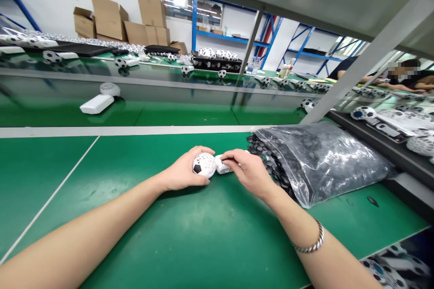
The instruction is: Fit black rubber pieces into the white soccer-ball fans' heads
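My left hand (pixel 185 169) curls around a round white perforated shell (pixel 204 165) with black football patches, holding it just above the green bench mat (pixel 129 235). My right hand (pixel 246 174) pinches a small white plastic body (pixel 222 167) from above, its fingers over the piece. The shell and body touch or nearly touch, and the join is partly hidden by my fingers. A metal bangle (pixel 310 239) circles my right wrist. Close to my right hand lies a clear plastic bag of small black parts (pixel 322 165).
A dark tray (pixel 386 126) holding white football-patterned items runs along the right. A steel shelf post (pixel 366 58) rises at right. Beyond, a second bench carries similar items, and a co-worker (pixel 403 76) sits at far right. Cardboard boxes (pixel 108 18) stand behind.
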A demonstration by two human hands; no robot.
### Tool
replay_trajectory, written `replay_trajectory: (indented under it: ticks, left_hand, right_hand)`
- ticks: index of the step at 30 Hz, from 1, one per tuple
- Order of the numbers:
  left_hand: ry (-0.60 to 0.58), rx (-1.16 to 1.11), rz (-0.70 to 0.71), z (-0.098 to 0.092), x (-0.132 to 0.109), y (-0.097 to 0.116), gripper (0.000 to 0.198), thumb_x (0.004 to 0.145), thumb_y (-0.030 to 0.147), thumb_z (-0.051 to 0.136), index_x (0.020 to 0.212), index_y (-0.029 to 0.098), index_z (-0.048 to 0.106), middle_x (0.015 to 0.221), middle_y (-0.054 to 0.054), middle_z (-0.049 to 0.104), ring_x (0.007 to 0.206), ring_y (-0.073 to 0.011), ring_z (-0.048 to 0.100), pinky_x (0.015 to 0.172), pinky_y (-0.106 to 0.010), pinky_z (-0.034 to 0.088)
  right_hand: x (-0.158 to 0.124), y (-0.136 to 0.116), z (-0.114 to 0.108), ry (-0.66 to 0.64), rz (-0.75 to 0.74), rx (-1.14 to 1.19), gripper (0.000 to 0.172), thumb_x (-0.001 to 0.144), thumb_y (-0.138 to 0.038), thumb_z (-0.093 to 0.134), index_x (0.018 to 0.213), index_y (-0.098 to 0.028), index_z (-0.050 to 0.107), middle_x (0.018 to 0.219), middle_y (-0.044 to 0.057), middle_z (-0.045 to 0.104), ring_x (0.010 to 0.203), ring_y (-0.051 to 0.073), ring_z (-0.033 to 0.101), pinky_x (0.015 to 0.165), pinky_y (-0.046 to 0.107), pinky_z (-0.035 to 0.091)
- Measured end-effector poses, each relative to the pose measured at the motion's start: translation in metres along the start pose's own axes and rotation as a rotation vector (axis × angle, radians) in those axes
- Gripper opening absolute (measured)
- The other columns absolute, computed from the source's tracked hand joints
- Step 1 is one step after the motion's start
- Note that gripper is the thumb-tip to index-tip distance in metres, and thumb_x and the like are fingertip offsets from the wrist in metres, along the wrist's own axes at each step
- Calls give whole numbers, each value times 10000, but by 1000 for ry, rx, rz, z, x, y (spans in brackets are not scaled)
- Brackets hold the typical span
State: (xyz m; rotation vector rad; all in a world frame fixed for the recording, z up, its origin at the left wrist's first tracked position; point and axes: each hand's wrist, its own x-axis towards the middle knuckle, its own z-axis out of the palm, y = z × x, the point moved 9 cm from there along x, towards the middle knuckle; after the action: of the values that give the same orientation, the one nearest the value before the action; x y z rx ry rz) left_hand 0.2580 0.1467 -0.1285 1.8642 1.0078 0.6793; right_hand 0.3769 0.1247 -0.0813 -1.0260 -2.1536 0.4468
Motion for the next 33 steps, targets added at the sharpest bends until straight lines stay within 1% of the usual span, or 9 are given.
replay_trajectory:
  ticks: [4, 6, 9, 12, 14, 19, 27, 30, 33]
  left_hand:
    - [-9, 8, 4, 1, 0, 1, 608, 565, 198, 672, 1127, 233, 443, 989, -12, 534, 845, -179, 528, 730, -299, 440]
    - [-11, -5, -2, 2, 0, 0, 599, 568, 196, 668, 1121, 231, 442, 972, -8, 532, 824, -169, 524, 707, -285, 440]
    - [-15, -41, -14, 2, 0, -2, 578, 577, 194, 661, 1110, 225, 440, 935, -3, 528, 781, -155, 521, 667, -267, 438]
    - [-18, -38, 8, 2, 0, -1, 580, 582, 214, 675, 1112, 222, 442, 938, -6, 530, 785, -156, 520, 676, -270, 437]
    - [-13, -28, 26, 2, 0, 0, 573, 593, 257, 687, 1112, 223, 447, 955, -11, 532, 798, -161, 520, 688, -274, 438]
    - [63, 44, 31, 1, -2, 4, 529, 635, 351, 668, 1105, 223, 464, 1003, -29, 522, 841, -180, 522, 714, -292, 433]
    - [133, 95, -5, 3, -2, 7, 461, 639, 265, 623, 1070, 215, 468, 1003, -22, 499, 780, -153, 520, 652, -264, 433]
    - [205, 136, 34, 3, -4, 10, 422, 625, 221, 607, 1029, 217, 487, 1000, -17, 499, 856, -172, 519, 711, -277, 431]
    - [259, 154, 63, 0, -6, 13, 393, 604, 203, 610, 984, 212, 511, 986, -17, 511, 894, -185, 517, 765, -295, 421]
  right_hand:
    - [-1, 0, -6, 48, 43, 19, 113, 813, -201, 527, 866, -227, 623, 862, 26, 625, 808, 145, 570, 737, 278, 453]
    - [-1, -3, -3, 25, 52, 28, 88, 794, -213, 555, 833, -217, 633, 815, 25, 612, 740, 135, 554, 686, 267, 448]
    - [-2, -6, 8, -67, 86, 151, 88, 797, -201, 541, 847, -199, 613, 767, 8, 622, 658, 111, 543, 629, 242, 446]
    - [-3, -9, 18, -122, 66, 212, 94, 800, -179, 526, 844, -190, 609, 800, 13, 631, 721, 118, 560, 680, 248, 449]
    - [-3, -8, 20, -106, 50, 192, 79, 788, -177, 548, 818, -188, 619, 801, 17, 625, 752, 125, 556, 710, 257, 440]
    - [-3, 6, 25, -72, 135, 246, 51, 786, -196, 557, 773, -177, 603, 747, 5, 620, 679, 111, 545, 646, 232, 437]
    - [-4, 9, 25, -98, 179, 202, 45, 771, -204, 570, 750, -173, 595, 714, -9, 594, 649, 99, 515, 602, 210, 398]
    - [-5, 16, 30, -109, 240, 203, 61, 765, -225, 580, 734, -177, 556, 683, -27, 576, 620, 89, 507, 578, 201, 387]
    - [-4, 22, 30, -98, 284, 192, 144, 745, -280, 604, 729, -183, 500, 655, -42, 551, 587, 87, 503, 550, 198, 387]
